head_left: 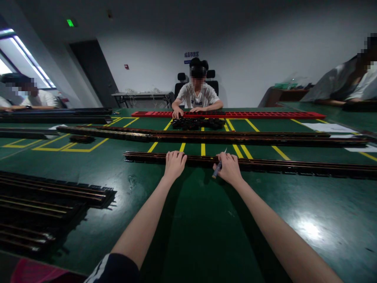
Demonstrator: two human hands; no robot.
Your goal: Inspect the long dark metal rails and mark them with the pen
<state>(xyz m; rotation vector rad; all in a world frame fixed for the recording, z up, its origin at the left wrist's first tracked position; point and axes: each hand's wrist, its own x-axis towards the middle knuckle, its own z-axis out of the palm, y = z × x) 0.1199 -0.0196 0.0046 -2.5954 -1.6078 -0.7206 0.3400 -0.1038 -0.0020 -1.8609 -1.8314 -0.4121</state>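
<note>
A long black strip with copper-coloured lines point(282, 165) lies across the green table in front of me. My left hand point(174, 165) is closed over it near its left end, the fingers curled past the far edge. Farther right, my right hand point(231, 169) grips a slim pointed tool point(217, 170) with a greyish see-through handle. Its thin metal tip sticks out beyond my fingers, above the strip. This hand rests against the strip too. I cannot make out the tool's exact kind.
Similar strips point(188, 135) lie farther back, and more are stacked at the left point(53, 192). Across the table, a person point(196, 94) handles a pile of black parts point(197, 123) beside a long red frame point(250, 115). Other people sit at both sides. White papers point(330, 127) lie at the right.
</note>
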